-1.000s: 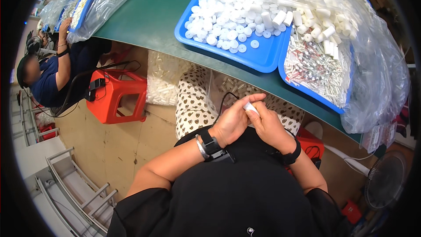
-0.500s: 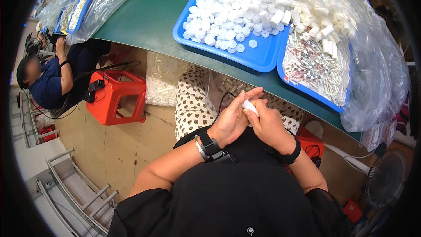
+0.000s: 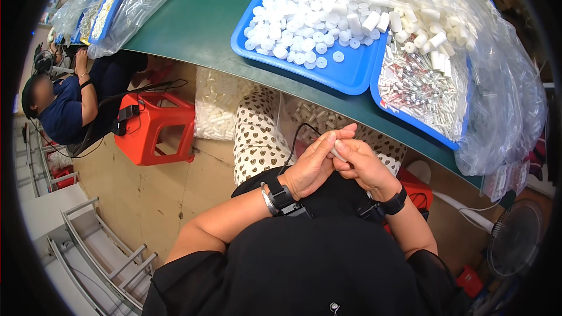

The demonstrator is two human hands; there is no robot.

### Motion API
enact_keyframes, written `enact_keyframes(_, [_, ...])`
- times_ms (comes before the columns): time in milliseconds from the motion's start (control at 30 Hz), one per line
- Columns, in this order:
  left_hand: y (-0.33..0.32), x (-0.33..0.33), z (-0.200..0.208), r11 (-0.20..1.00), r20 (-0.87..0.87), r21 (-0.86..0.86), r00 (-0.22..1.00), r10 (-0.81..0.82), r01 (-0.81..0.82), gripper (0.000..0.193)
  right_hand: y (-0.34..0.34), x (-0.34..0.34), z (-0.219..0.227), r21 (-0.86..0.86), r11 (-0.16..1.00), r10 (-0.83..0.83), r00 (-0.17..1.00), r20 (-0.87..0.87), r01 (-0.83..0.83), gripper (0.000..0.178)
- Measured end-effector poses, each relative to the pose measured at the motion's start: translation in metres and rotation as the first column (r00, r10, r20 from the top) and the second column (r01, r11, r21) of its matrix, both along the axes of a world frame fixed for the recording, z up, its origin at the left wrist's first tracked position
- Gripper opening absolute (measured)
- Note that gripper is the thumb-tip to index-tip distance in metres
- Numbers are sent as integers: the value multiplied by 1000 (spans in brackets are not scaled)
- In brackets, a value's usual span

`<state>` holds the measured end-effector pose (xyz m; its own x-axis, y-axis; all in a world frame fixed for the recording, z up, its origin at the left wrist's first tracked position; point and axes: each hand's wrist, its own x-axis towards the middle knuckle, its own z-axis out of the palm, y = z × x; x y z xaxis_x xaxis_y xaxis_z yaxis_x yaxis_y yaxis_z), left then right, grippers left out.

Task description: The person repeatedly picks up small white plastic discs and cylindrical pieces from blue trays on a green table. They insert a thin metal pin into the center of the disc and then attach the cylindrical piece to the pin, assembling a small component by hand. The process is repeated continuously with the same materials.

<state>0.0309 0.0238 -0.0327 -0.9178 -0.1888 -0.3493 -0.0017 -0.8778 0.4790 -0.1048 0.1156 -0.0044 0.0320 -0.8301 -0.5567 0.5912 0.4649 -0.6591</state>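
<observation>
Both my hands are together in my lap, just below the curved edge of the green table [image 3: 193, 17]. My left hand [image 3: 313, 164] and right hand [image 3: 363, 167] are closed narrow around one small white tube piece [image 3: 338, 153], pinched between the fingertips of both; only a bit of it shows, rest hidden by fingers. Black watch bands on both my wrists, a metal bangle on the left one.

On the table, right above my hands, sits a blue tray [image 3: 345, 76] full of small white round caps [image 3: 304, 17]. Just right of it on the table a second blue tray [image 3: 410, 120] with thin clear tubes [image 3: 418, 85], partly covered by a clear plastic bag [image 3: 497, 82] of white cylinders. Far left end of the table: more clear bags [image 3: 126, 3] with a blue tray inside.

Under the table edge, left of my hands, a red plastic stool [image 3: 155, 126] and a bag of white parts [image 3: 216, 108]. Further left of the stool another person [image 3: 64, 111] in dark blue sits at the table
</observation>
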Motion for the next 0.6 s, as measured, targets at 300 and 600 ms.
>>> enact_keyframes(300, [-13,8,-29,994,434,56,894,-110,95,58,-1,-13,-74,40,997,70,659,-749,-60,43])
enact_keyframes(600, [-60,-16,45,651,183,-755,979,94,79,23,7,-42,49,-281,933,-293,-25,-956,-224,10])
